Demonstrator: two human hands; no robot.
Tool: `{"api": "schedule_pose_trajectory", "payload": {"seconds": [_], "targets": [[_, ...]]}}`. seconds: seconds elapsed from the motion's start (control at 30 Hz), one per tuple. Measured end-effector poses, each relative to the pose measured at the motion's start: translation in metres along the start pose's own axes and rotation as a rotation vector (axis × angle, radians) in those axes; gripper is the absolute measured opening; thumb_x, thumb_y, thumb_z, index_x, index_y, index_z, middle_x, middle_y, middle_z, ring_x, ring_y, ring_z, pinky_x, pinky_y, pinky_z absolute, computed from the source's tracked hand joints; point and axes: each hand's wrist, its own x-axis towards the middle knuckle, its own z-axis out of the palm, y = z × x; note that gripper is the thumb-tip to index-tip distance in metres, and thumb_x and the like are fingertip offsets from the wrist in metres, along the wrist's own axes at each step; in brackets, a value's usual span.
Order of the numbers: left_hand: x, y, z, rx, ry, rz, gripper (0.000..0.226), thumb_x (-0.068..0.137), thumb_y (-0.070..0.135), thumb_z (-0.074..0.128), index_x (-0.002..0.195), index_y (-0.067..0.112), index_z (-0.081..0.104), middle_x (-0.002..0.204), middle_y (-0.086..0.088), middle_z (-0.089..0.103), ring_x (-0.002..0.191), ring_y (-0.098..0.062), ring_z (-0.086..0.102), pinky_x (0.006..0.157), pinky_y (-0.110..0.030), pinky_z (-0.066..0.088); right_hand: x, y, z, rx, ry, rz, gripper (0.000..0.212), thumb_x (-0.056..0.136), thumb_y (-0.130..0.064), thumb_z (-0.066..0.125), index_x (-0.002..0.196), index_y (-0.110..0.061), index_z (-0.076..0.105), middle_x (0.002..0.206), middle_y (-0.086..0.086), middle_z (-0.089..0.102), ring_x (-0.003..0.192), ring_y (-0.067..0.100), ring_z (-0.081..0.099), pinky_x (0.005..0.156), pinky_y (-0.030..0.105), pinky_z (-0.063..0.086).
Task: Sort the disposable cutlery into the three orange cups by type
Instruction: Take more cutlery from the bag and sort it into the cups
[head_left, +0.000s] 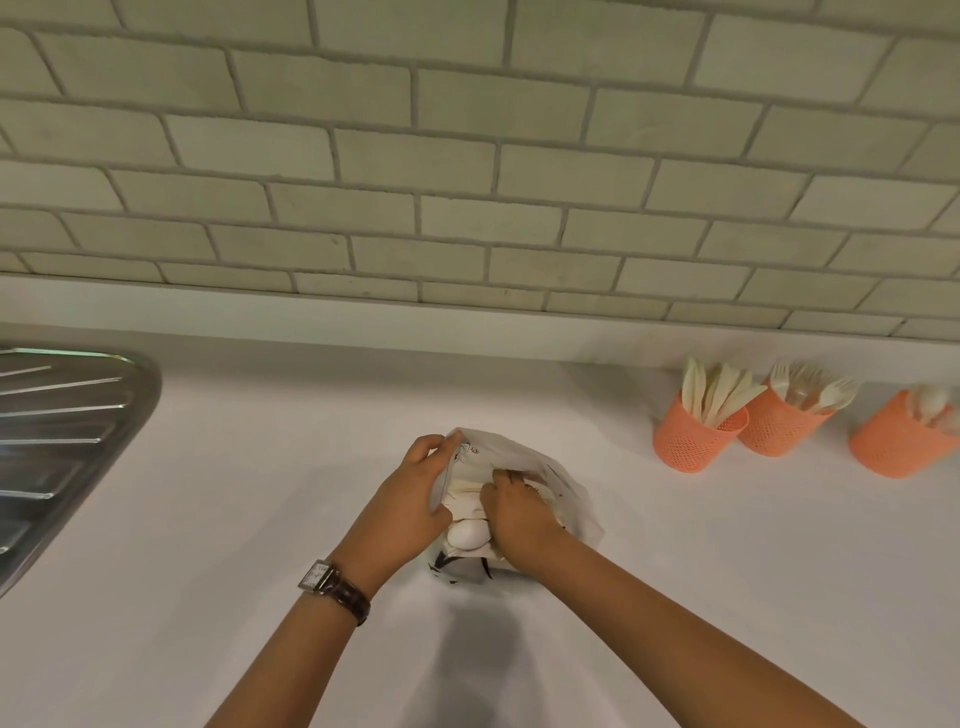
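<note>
A clear plastic bag (540, 462) of cream disposable cutlery lies on the white counter in the middle. My left hand (415, 488) grips the bag's left edge and holds it apart. My right hand (514, 514) reaches into the bag, fingers closed among the pieces; which piece it has cannot be made out. A spoon bowl (467, 535) shows between my hands. Three orange mesh cups stand at the right: one (696, 441) holds knives, the middle one (779, 426) holds forks, the right one (898, 441) holds spoons.
A steel sink drainboard (62, 441) sits at the left edge of the white counter (260, 493). A tiled wall (467, 182) rises behind the counter. A watch is on my left wrist.
</note>
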Motion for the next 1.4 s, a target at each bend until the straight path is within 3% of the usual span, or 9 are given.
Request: {"api": "schedule_pose_trajectory", "payload": {"seconds": [0.27,0.4,0.57,0.7,0.83,0.97,1.07,1.2,1.4], "targets": [[-0.001,-0.016,-0.021,0.092,-0.024,0.041,0.075,0.083,0.004,0.056,0.142,0.039,0.027,0.133,0.015,0.033,0.092,-0.011,0.055,0.077,-0.018,0.046,-0.019,0.025,-0.007,0.441,0.072,0.064,0.018,0.073,-0.041,0.056,0.078,-0.026,0.066,0.086,-0.006,0.07,0.08,0.013,0.067,0.084,0.036,0.055],[-0.006,-0.021,-0.031,0.157,-0.082,0.075,0.076,0.082,-0.002,0.051,0.142,0.038,0.028,0.137,0.018,0.03,0.093,-0.006,0.053,0.073,-0.007,0.039,-0.027,0.034,-0.018,0.458,0.189,-0.024,0.027,0.076,-0.054,0.052,0.096,-0.045,0.067,0.094,-0.027,0.07,0.088,-0.007,0.064,0.079,0.019,0.049],[-0.018,-0.024,-0.027,0.172,-0.154,0.137,0.08,0.081,-0.001,0.051,0.142,0.041,0.023,0.136,0.024,0.025,0.085,0.001,0.053,0.069,-0.011,0.043,-0.022,0.042,-0.021,0.65,-0.026,-0.029,0.026,0.093,-0.023,0.048,0.117,-0.029,0.054,0.109,-0.01,0.062,0.107,0.01,0.057,0.092,0.02,0.041],[-0.011,-0.032,-0.022,-0.008,-0.124,0.046,0.075,0.08,0.003,0.057,0.141,0.038,0.029,0.136,0.02,0.029,0.09,-0.001,0.054,0.071,-0.009,0.045,-0.035,0.023,-0.041,0.885,-0.01,-0.134,0.025,0.091,-0.011,0.056,0.082,-0.034,0.05,0.073,-0.017,0.052,0.068,-0.011,0.052,0.067,0.011,0.038],[-0.003,-0.027,-0.018,-0.087,-0.082,-0.018,0.065,0.08,0.01,0.064,0.132,0.04,0.039,0.128,0.019,0.035,0.085,-0.008,0.052,0.071,-0.006,0.041,-0.055,0.007,-0.073,1.237,0.134,-0.185,0.008,0.086,-0.012,0.06,0.078,-0.014,0.06,0.068,-0.007,0.064,0.072,0.005,0.062,0.075,0.022,0.05],[-0.001,0.001,-0.01,-0.085,0.346,-0.004,0.03,0.082,0.022,0.067,0.11,0.034,0.063,0.125,0.011,0.046,0.109,-0.012,0.044,0.091,-0.02,0.034,-0.084,0.017,-0.11,1.668,0.332,-0.158,0.007,0.079,-0.012,0.056,0.074,-0.014,0.059,0.062,0.005,0.057,0.062,0.021,0.059,0.07,0.036,0.05],[-0.013,0.062,0.004,-0.57,0.524,-0.128,0.024,0.095,0.021,0.046,0.097,0.034,0.066,0.119,0.01,0.056,0.114,-0.008,0.05,0.094,-0.017,0.038,-0.111,0.031,-0.122,1.853,0.477,-0.127,0.001,0.078,-0.01,0.056,0.079,-0.011,0.056,0.06,0.004,0.054,0.056,0.021,0.056,0.063,0.034,0.05],[-0.023,0.146,0.056,-1.454,0.213,-0.398,0.041,0.098,0.035,0.029,0.111,0.019,0.065,0.12,-0.002,0.065,0.118,-0.017,0.054,0.108,-0.037,0.035,-0.153,0.055,-0.13,1.826,0.604,-0.077,0.002,0.078,-0.013,0.058,0.079,-0.011,0.057,0.06,0.005,0.056,0.06,0.024,0.057,0.066,0.035,0.05],[-0.034,0.255,0.134,-2.137,-0.107,-0.642,0.053,0.092,0.024,0.036,0.061,0.002,0.073,0.072,-0.011,0.07,0.065,-0.027,0.072,0.062,-0.038,0.06,-0.225,0.097,-0.1,1.739,0.694,0.169,0.009,0.07,0.001,0.063,0.065,-0.006,0.064,0.059,0.01,0.064,0.059,0.019,0.063,0.059,0.024,0.053]]}}
